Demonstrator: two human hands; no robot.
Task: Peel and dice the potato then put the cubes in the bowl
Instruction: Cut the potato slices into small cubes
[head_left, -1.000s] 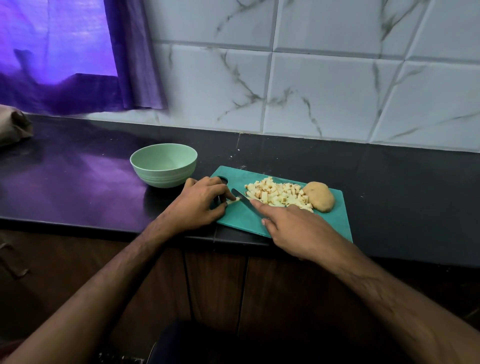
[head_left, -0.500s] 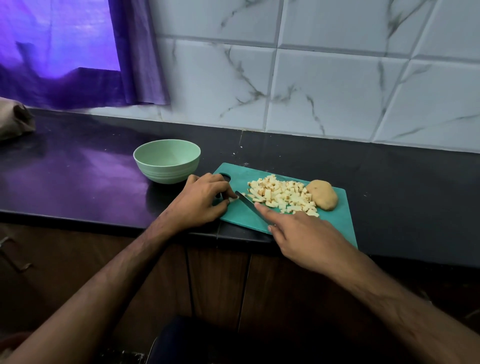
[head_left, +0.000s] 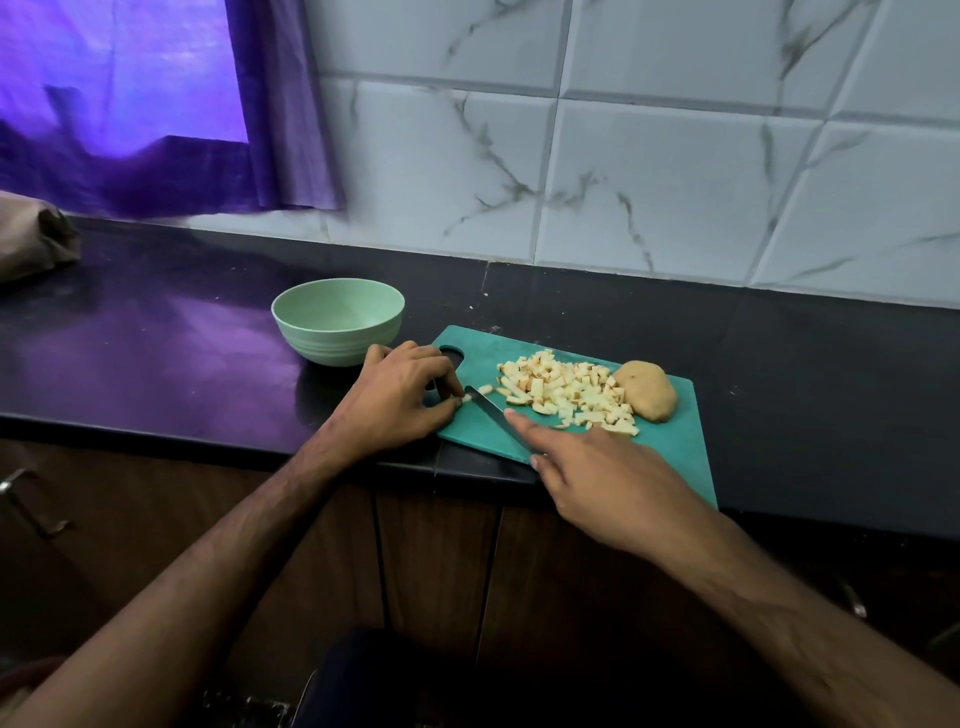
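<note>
A teal cutting board (head_left: 670, 447) lies on the dark counter with a pile of pale potato cubes (head_left: 566, 389) in its middle and a potato piece with skin (head_left: 647, 389) at its right. My left hand (head_left: 400, 400) pinches a thin potato strip (head_left: 466, 399) at the board's left end. My right hand (head_left: 608, 478) grips a knife, index finger stretched along the blade's back; the dark blade (head_left: 491, 408) meets the board just right of the strip. A small cut piece (head_left: 485, 389) lies beside the blade. The pale green bowl (head_left: 337, 319) stands left of the board and looks bare inside.
The black counter (head_left: 156, 358) runs left to right, its front edge just under the board's near corner. A brown wrapped bundle (head_left: 31, 239) lies at the far left. A tiled wall and a purple curtain (head_left: 291, 119) are behind. Wooden cabinet doors are below.
The knife blade has shifted slightly along the strip that my left hand holds, and a small cut piece now lies beside it. The view has also shifted a little.
</note>
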